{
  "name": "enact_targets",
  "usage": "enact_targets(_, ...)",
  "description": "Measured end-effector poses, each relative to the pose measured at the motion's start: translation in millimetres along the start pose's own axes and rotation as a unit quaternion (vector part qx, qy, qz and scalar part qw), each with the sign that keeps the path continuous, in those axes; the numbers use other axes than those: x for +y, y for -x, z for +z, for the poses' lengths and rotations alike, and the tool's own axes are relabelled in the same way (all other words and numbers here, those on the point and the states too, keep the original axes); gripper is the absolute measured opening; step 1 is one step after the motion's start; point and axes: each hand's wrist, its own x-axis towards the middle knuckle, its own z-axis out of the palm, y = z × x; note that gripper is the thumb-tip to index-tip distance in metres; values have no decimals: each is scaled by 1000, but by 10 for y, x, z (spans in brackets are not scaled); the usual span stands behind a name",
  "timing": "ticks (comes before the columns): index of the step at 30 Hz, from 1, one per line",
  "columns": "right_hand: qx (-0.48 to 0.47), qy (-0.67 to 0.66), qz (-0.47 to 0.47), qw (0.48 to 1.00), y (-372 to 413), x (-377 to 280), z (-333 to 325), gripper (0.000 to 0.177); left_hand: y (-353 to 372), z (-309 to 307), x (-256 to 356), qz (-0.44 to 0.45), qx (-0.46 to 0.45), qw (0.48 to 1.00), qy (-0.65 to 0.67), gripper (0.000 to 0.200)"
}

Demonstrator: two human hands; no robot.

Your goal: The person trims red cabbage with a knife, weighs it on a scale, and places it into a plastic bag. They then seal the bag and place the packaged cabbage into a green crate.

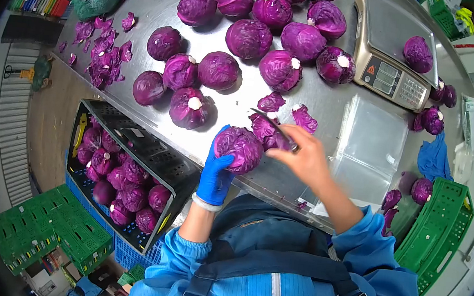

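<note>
My left hand, in a blue glove, is wrapped round a red cabbage at the table's near edge. In my bare right hand is a knife with a dark curved blade, its tip pointing up and left. The blade is apart from the held cabbage, over loose cabbage leaves on the table. Another torn leaf lies just beyond my right hand. Several whole red cabbages rest further back, some with pale cut stems showing.
A scale stands at the back right with a cabbage on its pan. Clear plastic bags lie right of my hand. A black crate of cabbages stands below left; a green crate is at right. Leaf scraps litter the far left.
</note>
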Motion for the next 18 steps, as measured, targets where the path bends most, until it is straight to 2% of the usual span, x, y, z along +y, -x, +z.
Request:
enact_targets(1,-3,-38,-41,998,-4,-158,42,50,-14,15,-7,1,-5,1000,-16,79)
enact_targets(3,-101,-77,-127,984,-35,-211,121,50,-32,45,8,-19,-15,999,-25,76)
enact_targets(4,-116,-32,-156,980,-56,-243,118,43,-34,48,29,-27,-18,999,-30,75)
enact_targets(7,-198,-56,-124,971,-151,-153,52,40,-56,9,89,-70,-10,993,-92,68)
enact_targets(8,-228,-51,-123,964,-171,-141,-5,39,-73,-22,81,-103,2,993,-60,64)
enact_targets(11,-241,-99,-134,956,-199,-32,-3,41,-66,-60,37,-127,20,987,-93,60)
enact_targets(12,-274,-163,-59,946,-218,-118,-50,41,-66,-77,20,-152,8,982,-114,51)
enact_targets(15,-338,-83,-80,934,-275,-142,-6,41,-136,-229,-95,-199,18,976,-92,42)
enact_targets(16,-252,-20,-152,955,-245,-59,74,42,-118,-177,-94,-199,38,974,-102,38)
enact_targets(18,-245,-22,-140,959,-265,-48,54,40,-141,-147,-39,-223,33,968,-113,44)
